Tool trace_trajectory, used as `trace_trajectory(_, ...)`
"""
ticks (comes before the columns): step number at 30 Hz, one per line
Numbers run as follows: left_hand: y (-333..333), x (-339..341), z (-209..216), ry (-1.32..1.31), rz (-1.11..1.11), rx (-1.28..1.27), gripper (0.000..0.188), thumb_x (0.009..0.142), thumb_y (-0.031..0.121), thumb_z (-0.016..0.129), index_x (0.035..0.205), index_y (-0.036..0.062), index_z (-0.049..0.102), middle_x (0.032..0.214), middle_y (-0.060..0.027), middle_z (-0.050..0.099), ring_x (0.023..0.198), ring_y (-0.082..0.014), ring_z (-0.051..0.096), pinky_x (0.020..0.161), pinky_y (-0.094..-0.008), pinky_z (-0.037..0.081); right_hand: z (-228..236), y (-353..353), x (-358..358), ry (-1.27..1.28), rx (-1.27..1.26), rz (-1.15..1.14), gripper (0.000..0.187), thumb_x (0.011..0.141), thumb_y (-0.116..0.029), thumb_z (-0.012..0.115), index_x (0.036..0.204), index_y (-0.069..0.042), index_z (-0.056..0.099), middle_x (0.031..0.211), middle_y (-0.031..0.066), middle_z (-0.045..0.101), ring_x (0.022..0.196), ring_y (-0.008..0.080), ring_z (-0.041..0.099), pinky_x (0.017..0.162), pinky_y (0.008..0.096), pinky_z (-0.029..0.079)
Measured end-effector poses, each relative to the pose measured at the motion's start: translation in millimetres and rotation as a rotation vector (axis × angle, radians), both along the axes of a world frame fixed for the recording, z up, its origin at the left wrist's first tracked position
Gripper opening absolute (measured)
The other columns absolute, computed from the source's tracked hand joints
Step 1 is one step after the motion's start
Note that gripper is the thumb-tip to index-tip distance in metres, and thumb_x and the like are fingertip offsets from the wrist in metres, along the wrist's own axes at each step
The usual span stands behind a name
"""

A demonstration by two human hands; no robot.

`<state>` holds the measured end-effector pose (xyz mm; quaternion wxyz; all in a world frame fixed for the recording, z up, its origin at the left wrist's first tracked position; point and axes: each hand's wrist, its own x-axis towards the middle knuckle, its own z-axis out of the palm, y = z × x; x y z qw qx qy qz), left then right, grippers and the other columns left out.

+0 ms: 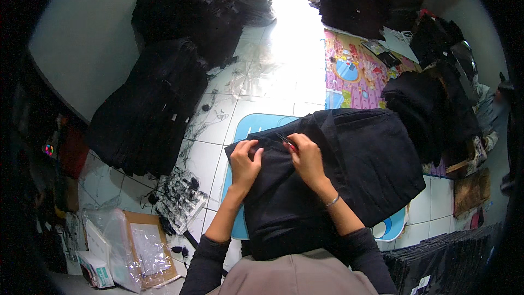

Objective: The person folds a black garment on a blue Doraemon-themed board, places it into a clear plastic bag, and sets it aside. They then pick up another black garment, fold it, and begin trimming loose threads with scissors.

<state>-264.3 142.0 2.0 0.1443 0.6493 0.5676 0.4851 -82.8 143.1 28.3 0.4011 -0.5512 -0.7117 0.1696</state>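
A black garment [365,169], possibly trousers, lies folded in front of me over a low blue table [256,123]. My left hand [245,163] is at its far left edge, with fingers curled and the thumb close to them on the cloth. In my right hand [307,158] is a pair of small thread snips [290,145] with a red handle. The dark blades point toward the cloth edge between my hands. Any thread at the blades is too fine to make out.
Tall stacks of black cloth [147,104] stand on the left, with more [415,106] on the right. Loose dark threads [180,196] litter the white tile floor. A cardboard piece with clear plastic bags [147,246] lies at lower left. A colourful mat [355,71] spreads beyond the table.
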Motion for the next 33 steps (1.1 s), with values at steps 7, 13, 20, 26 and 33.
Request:
trace_trajectory(7, 23.5, 4.4, -1.3, 0.112, 0.050, -0.142, 0.036, 0.068, 0.019, 0.082, 0.097, 0.0002, 0.071, 0.086, -0.0112, 0.064, 0.063, -0.0195, 0.060, 0.064, -0.0311, 0.050, -23.9, 20.9, -27.1, 0.263, -0.262, 0.000, 0.032, 0.097, -0.030, 0.051, 0.084, 0.000, 0.053, 0.070, 0.0203, 0.063, 0.068, 0.0400, 0.063, 0.058, 0.0446, 0.048)
trace_trajectory(13, 38.4, 7.5, -12.4, 0.120, 0.089, -0.109, 0.016, 0.076, 0.017, 0.074, 0.082, 0.0031, 0.073, 0.079, -0.0104, 0.065, 0.072, -0.0301, 0.064, 0.067, -0.0370, 0.050, -17.8, 8.7, -30.3, 0.100, -0.203, -0.082, 0.049, 0.097, -0.046, 0.048, 0.077, -0.001, 0.050, 0.066, 0.0230, 0.060, 0.067, 0.0433, 0.062, 0.054, 0.0479, 0.046)
trace_trajectory(20, 40.5, -25.9, -13.3, -0.304, 0.353, -0.070, 0.014, 0.082, 0.011, 0.071, 0.085, -0.0029, 0.069, 0.078, -0.0128, 0.066, 0.066, -0.0210, 0.063, 0.062, -0.0320, 0.050, -13.2, 8.4, -31.7, 0.075, -0.196, -0.098, 0.049, 0.098, -0.042, 0.047, 0.073, 0.000, 0.049, 0.067, 0.0235, 0.060, 0.067, 0.0427, 0.062, 0.055, 0.0475, 0.047)
trace_trajectory(26, 23.7, -14.8, -8.2, -0.015, 0.004, -0.127, 0.017, 0.076, 0.009, 0.074, 0.091, 0.0002, 0.072, 0.087, -0.0120, 0.068, 0.071, -0.0221, 0.066, 0.065, -0.0312, 0.052, -14.7, 7.2, -34.4, 0.037, -0.195, -0.102, 0.047, 0.097, -0.042, 0.048, 0.074, -0.001, 0.051, 0.070, 0.0231, 0.061, 0.069, 0.0422, 0.062, 0.056, 0.0477, 0.048)
trace_trajectory(33, 39.7, -21.7, -5.8, 0.367, -0.147, 0.047, 0.007, 0.082, 0.011, 0.066, 0.082, 0.0054, 0.070, 0.087, -0.0081, 0.065, 0.082, -0.0273, 0.063, 0.070, -0.0364, 0.051, -21.2, 7.9, -37.5, -0.111, -0.077, -0.099, 0.045, 0.095, -0.044, 0.051, 0.075, -0.003, 0.054, 0.076, 0.0190, 0.064, 0.067, 0.0382, 0.064, 0.057, 0.0462, 0.051)
